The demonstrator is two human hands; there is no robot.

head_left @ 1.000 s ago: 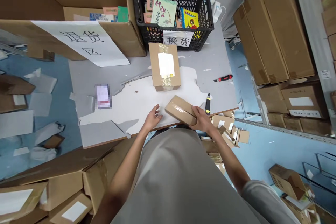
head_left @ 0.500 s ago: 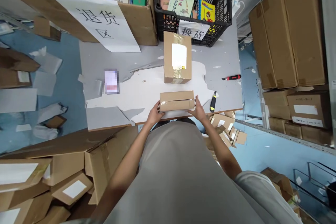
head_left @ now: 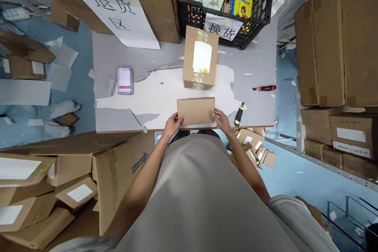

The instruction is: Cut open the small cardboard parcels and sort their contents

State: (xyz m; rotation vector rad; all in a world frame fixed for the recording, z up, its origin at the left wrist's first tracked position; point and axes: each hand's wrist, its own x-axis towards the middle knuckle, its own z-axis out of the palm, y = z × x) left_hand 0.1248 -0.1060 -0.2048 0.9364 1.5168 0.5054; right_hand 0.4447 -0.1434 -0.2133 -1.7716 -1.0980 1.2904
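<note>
A small cardboard box (head_left: 196, 111) is held near the table's front edge, a plain brown side facing up. My left hand (head_left: 173, 124) grips its left end, thumb on the near corner. At the opposite end, my right hand (head_left: 221, 120) has its fingers closed on the right edge. Just beyond stands a taller taped cardboard box (head_left: 201, 58) with a white label on top. To the right lie a black and yellow box cutter (head_left: 239, 114) and, farther back, a red and black box cutter (head_left: 264, 88).
Across the table's back stand a large carton (head_left: 161, 15) with a paper sign and a black plastic crate (head_left: 224, 10) of booklets. A blurred pale rectangle (head_left: 125, 80) lies left. A big carton (head_left: 124, 177) of boxes stands front left; shelved cartons (head_left: 327, 43) rise right.
The small box has turned in my hands: its taped seam no longer shows and a plain side faces up. The view has shifted slightly.
</note>
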